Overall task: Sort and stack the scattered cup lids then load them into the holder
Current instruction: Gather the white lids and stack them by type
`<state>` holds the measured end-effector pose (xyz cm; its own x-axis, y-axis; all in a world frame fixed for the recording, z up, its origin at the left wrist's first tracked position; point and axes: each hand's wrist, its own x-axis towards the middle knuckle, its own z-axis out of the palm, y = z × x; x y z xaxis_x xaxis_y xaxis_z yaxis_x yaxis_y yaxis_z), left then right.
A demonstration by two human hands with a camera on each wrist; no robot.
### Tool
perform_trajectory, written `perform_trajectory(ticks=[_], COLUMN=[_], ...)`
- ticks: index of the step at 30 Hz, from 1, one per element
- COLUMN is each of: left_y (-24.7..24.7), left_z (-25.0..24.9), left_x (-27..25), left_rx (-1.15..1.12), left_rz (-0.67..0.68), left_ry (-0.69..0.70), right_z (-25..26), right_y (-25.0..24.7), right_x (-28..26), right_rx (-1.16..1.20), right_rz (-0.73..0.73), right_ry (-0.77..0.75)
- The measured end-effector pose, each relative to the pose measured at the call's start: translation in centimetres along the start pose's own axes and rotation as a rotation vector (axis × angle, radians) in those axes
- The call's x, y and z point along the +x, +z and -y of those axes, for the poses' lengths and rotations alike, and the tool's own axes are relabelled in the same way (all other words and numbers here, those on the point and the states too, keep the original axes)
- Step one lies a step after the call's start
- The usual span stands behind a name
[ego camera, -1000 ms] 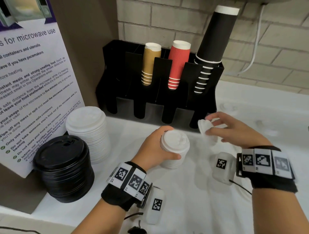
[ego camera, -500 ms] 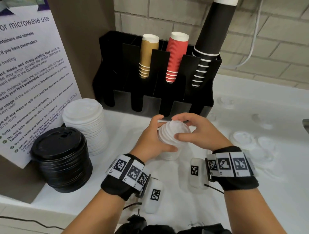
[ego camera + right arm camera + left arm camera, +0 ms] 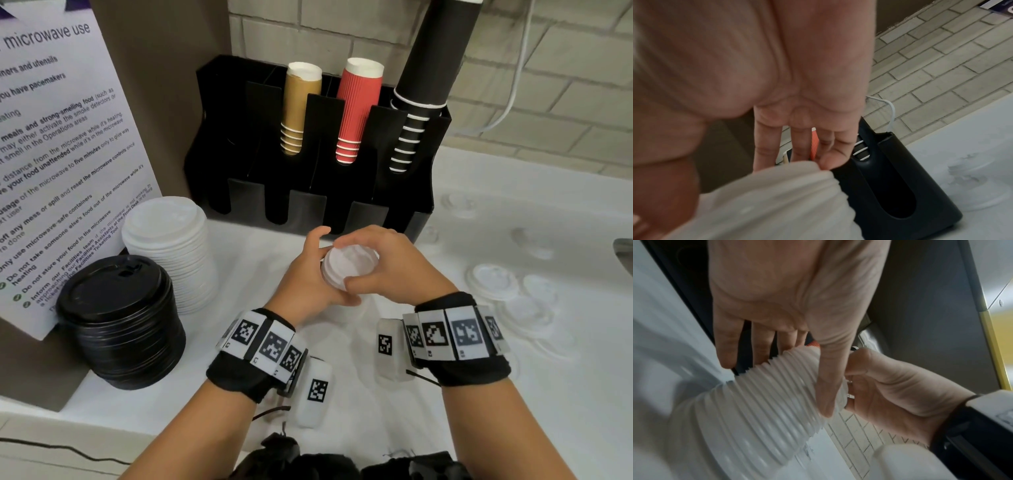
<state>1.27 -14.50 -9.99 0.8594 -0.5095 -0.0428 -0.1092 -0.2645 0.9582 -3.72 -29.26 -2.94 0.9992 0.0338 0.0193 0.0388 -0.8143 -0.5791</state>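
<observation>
At the centre of the head view we see both hands closed around a small stack of white lids (image 3: 346, 270) that stands on the white counter (image 3: 342, 404). Our left hand (image 3: 308, 274) wraps the stack's left side, thumb along the near edge and fingers curled behind it. Our right hand (image 3: 387, 263) grasps the topmost lid from above, thumb at the near rim and fingers over the far rim. From the left wrist view the stack (image 3: 764, 402) shows as many ribbed rims, with the left thumb lying across it.

Toward the upper middle of the frame stands the black holder (image 3: 308, 209), with tan cups (image 3: 299, 109), red cups (image 3: 356, 113) and black cups (image 3: 421, 102) in its rear slots. At the left sit a tall pile of large white lids (image 3: 171, 253) and, just in front of it, a pile of black lids (image 3: 120, 322). Loose white lids (image 3: 493, 281) lie scattered on the counter at the right. A microwave notice (image 3: 58, 164) leans at the upper left.
</observation>
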Motion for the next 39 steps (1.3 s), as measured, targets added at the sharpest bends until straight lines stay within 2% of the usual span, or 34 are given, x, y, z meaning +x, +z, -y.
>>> perform_trajectory(ticks=[4, 7, 9, 11, 12, 14, 16, 22, 26, 29, 32, 34, 37, 39], left_y=[0.1, 0.1, 0.0, -0.1, -0.1, 0.0, 0.2, 0.3, 0.2, 0.2, 0.3, 0.4, 0.5, 0.6], left_z=[-0.1, -0.4, -0.5, -0.7, -0.8, -0.8, -0.8, -0.6, -0.5, -0.7, -0.9, -1.0, -1.0, -0.9], left_x=[-0.3, -0.5, -0.4, -0.2, -0.1, 0.1, 0.2, 0.5, 0.5, 0.4, 0.4, 0.3, 0.2, 0.1], left_rx=[-0.017, -0.026, 0.0, 0.033, 0.043, 0.051, 0.056, 0.062, 0.053, 0.082, 0.128, 0.14, 0.123, 0.093], left_rz=[0.002, -0.007, -0.002, 0.008, 0.014, 0.022, 0.025, 0.028, 0.036, 0.026, -0.002, -0.01, -0.022, -0.036], left_ry=[0.028, 0.04, 0.053, 0.057, 0.055, 0.052, 0.049, 0.056, 0.055, 0.065, 0.077, 0.084, 0.094, 0.088], right_z=[-0.1, -1.0, -2.1, -3.7, -4.7, -6.2, -6.8, -6.7, -7.2, -7.2, -6.2, -4.6, -2.3, -1.3], right_y=[0.3, 0.3, -0.2, -1.0, -1.5, -2.3, -2.5, -1.5, -1.3, -2.0, -2.9, -3.0, -2.0, -1.1], right_x=[-0.1, -0.3, -0.8, -1.4, -1.7, -2.6, -3.6, -3.8, -3.5, -3.6, -3.3, -3.0, -2.3, -1.8], right_rx=[-0.005, 0.097, 0.222, 0.184, 0.081, -0.12, -0.168, -0.233, -0.254, -0.213, 0.06, 0.241, 0.284, 0.236], right_rz=[-0.006, -0.014, -0.129, -0.25, -0.233, -0.063, 0.066, 0.161, 0.191, 0.082, -0.155, -0.254, -0.277, -0.28], right_ry=[0.007, 0.017, 0.077, 0.238, 0.347, 0.552, 0.677, 0.762, 0.759, 0.709, 0.523, 0.37, 0.186, 0.128])
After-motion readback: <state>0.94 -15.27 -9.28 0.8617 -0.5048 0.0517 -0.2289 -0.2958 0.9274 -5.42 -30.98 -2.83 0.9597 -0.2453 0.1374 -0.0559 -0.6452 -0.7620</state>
